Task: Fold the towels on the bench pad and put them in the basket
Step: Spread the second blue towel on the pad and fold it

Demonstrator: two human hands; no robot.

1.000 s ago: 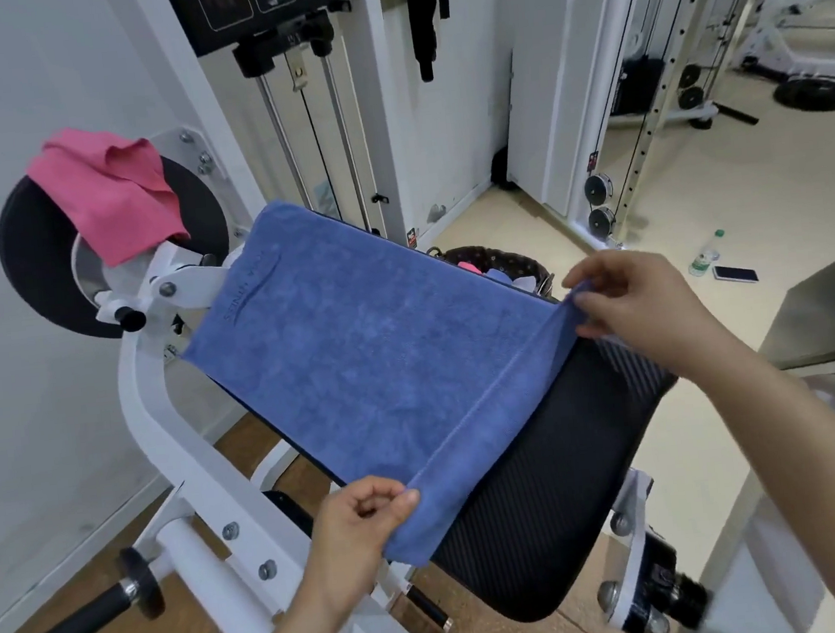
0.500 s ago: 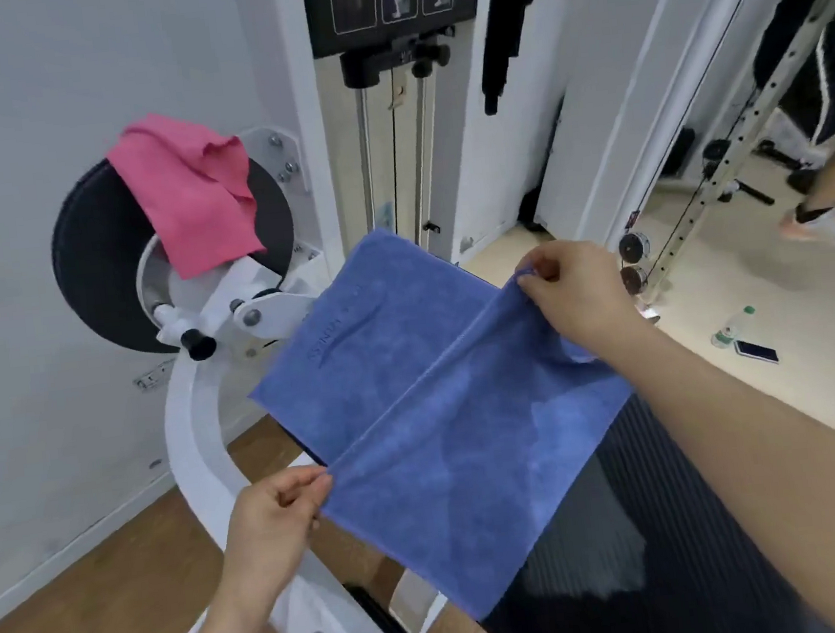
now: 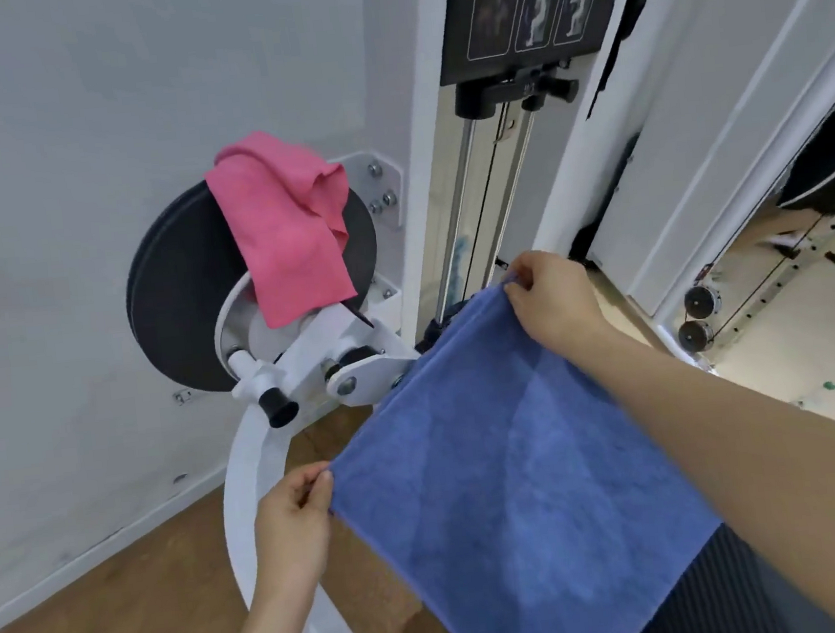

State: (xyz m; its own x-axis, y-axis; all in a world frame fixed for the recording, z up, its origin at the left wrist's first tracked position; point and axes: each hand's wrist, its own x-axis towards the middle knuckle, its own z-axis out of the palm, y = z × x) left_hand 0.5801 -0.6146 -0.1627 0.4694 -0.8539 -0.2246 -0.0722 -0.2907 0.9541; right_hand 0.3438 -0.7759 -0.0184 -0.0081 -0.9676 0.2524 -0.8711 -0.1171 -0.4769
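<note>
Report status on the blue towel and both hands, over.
Left hand pinches near corner of blue towel; right hand pinches far corner. Towel draped over bench pad. Pink towel hangs on black disc, clear of hands. Basket not in view.

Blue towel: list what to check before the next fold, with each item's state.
1. Left hand pinches the near corner of the blue towel: ok.
2. Right hand pinches the far corner: ok.
3. Layers lined up edge to edge: cannot tell, the lower layer is hidden.
4. Towel lies on the bench pad: ok.
5. Basket at hand: cannot tell, out of view.
6. Pink towel folded: not ok, it hangs crumpled on the black disc.
</note>
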